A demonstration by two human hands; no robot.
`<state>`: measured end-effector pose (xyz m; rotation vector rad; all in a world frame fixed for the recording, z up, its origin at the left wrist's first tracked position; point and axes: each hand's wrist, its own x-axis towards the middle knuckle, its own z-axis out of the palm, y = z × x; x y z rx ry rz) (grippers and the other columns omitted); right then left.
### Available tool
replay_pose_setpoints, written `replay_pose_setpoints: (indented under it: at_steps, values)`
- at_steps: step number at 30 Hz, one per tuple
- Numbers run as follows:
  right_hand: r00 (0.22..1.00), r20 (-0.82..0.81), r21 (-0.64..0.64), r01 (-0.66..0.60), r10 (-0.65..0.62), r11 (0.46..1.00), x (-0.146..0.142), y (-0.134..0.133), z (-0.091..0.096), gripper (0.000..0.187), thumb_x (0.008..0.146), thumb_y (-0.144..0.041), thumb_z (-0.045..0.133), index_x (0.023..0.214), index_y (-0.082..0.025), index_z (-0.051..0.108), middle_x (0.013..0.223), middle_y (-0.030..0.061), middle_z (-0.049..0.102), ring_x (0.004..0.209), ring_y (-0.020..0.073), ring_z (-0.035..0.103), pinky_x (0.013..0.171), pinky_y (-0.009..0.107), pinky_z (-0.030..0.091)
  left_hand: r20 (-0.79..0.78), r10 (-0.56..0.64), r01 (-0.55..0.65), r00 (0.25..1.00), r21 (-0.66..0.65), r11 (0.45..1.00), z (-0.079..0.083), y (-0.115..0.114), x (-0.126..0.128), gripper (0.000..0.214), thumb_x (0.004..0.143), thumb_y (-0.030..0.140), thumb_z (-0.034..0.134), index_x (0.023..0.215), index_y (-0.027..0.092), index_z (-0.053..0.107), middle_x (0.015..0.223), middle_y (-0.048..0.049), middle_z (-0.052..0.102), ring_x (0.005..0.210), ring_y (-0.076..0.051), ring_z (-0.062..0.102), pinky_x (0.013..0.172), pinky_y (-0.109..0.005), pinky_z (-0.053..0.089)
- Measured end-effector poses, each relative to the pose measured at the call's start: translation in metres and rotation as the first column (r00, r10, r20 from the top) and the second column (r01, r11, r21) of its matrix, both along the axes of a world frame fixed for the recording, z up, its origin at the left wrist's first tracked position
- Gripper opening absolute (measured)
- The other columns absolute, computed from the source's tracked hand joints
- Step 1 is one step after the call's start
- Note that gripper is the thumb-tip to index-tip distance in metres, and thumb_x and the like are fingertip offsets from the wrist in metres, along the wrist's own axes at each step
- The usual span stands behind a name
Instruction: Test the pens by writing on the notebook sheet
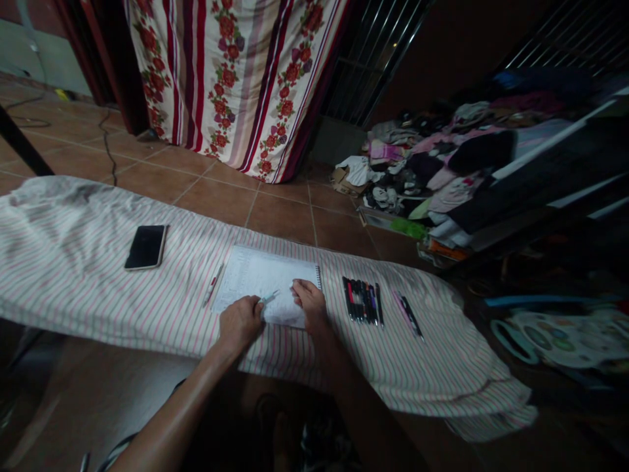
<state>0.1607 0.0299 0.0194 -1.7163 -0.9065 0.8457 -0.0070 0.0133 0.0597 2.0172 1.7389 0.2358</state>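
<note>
A spiral notebook (260, 278) lies open on a striped cloth (83, 275) that covers a long surface. My left hand (240, 322) is closed round a pale pen (269, 298) whose tip rests on the page. My right hand (310, 305) lies flat on the lower right part of the page, fingers stretched out, and it holds nothing. Another pen (212, 286) lies just left of the notebook.
A black phone (146, 246) lies on the cloth at the left. Several pens (362, 300) sit in a row right of the notebook, with two more (407, 314) further right. Beyond are a tiled floor, a floral curtain (236, 78) and a heap of clothes (442, 170).
</note>
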Motion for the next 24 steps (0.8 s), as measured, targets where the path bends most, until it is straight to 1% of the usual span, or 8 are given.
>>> replay_pose_setpoints:
  at_steps: [2, 4, 8, 11, 14, 17, 24]
  values:
    - [0.994, 0.113, -0.012, 0.004, -0.003, 1.0, 0.011, 0.003, -0.002, 0.034, 0.07, -0.044, 0.052, 0.088, -0.016, 0.059, 0.074, 0.0053, 0.066, 0.064, 0.0157, 0.061, 0.055, 0.025, 0.045, -0.007, 0.002, -0.002, 1.0, -0.002, 1.0, 0.0, 0.0, -0.001, 0.031, 0.088, 0.032, 0.038, 0.107, 0.023, 0.061, 0.103, -0.005, 0.068, 0.094, -0.021, 0.062, 0.072, -0.028, 0.042]
    - [0.968, 0.252, -0.023, 0.013, -0.006, 1.0, 0.023, 0.003, -0.003, 0.026, 0.068, -0.037, 0.055, 0.084, -0.018, 0.06, 0.068, 0.0024, 0.065, 0.064, 0.0164, 0.06, 0.058, 0.026, 0.043, -0.014, 0.003, -0.003, 1.0, -0.004, 1.0, 0.0, 0.001, -0.002, 0.031, 0.088, 0.033, 0.038, 0.107, 0.023, 0.061, 0.102, -0.0052, 0.068, 0.093, -0.021, 0.063, 0.071, -0.028, 0.042]
    - [0.861, 0.509, -0.059, 0.054, -0.017, 0.997, 0.041, 0.002, -0.003, 0.015, 0.068, -0.028, 0.056, 0.08, -0.021, 0.06, 0.07, 0.0012, 0.064, 0.07, 0.0174, 0.059, 0.064, 0.027, 0.039, -0.027, 0.008, -0.008, 1.0, -0.011, 1.0, 0.0, 0.002, -0.002, 0.032, 0.088, 0.034, 0.037, 0.105, 0.024, 0.062, 0.101, -0.0057, 0.068, 0.091, -0.021, 0.063, 0.07, -0.028, 0.042]
    - [0.781, 0.624, -0.092, 0.044, 0.023, 0.995, 0.044, 0.003, -0.005, 0.012, 0.071, -0.027, 0.055, 0.08, -0.021, 0.06, 0.072, 0.0015, 0.065, 0.071, 0.017, 0.059, 0.064, 0.026, 0.037, -0.037, 0.007, -0.008, 0.999, -0.016, 1.0, 0.001, 0.002, 0.0, 0.031, 0.087, 0.033, 0.037, 0.104, 0.024, 0.062, 0.1, -0.006, 0.068, 0.09, -0.021, 0.063, 0.069, -0.028, 0.042]
    - [0.719, 0.693, -0.11, 0.018, 0.064, 0.994, 0.044, 0.006, -0.009, 0.012, 0.074, -0.027, 0.053, 0.081, -0.022, 0.061, 0.075, 0.0018, 0.065, 0.073, 0.0164, 0.059, 0.064, 0.025, 0.036, -0.044, 0.0, -0.001, 0.999, -0.022, 1.0, 0.002, 0.002, 0.002, 0.032, 0.087, 0.034, 0.037, 0.102, 0.024, 0.063, 0.098, -0.0061, 0.069, 0.089, -0.022, 0.064, 0.068, -0.029, 0.042]
    - [0.677, 0.731, -0.112, -0.009, 0.088, 0.994, 0.044, 0.007, -0.013, 0.014, 0.077, -0.03, 0.053, 0.083, -0.021, 0.061, 0.079, 0.0026, 0.065, 0.077, 0.0166, 0.059, 0.065, 0.025, 0.037, -0.051, -0.002, 0.001, 0.999, -0.025, 1.0, 0.002, 0.002, 0.003, 0.032, 0.087, 0.033, 0.037, 0.104, 0.023, 0.062, 0.1, -0.0064, 0.068, 0.091, -0.022, 0.063, 0.069, -0.029, 0.042]
    - [0.642, 0.756, -0.094, -0.091, 0.131, 0.991, 0.048, 0.0, -0.017, 0.019, 0.077, -0.031, 0.054, 0.091, -0.02, 0.06, 0.085, 0.0025, 0.065, 0.077, 0.0151, 0.058, 0.069, 0.025, 0.04, -0.055, -0.005, 0.004, 0.998, -0.019, 1.0, 0.0, 0.001, 0.005, 0.033, 0.088, 0.034, 0.037, 0.105, 0.023, 0.062, 0.101, -0.0063, 0.069, 0.092, -0.022, 0.063, 0.071, -0.029, 0.042]
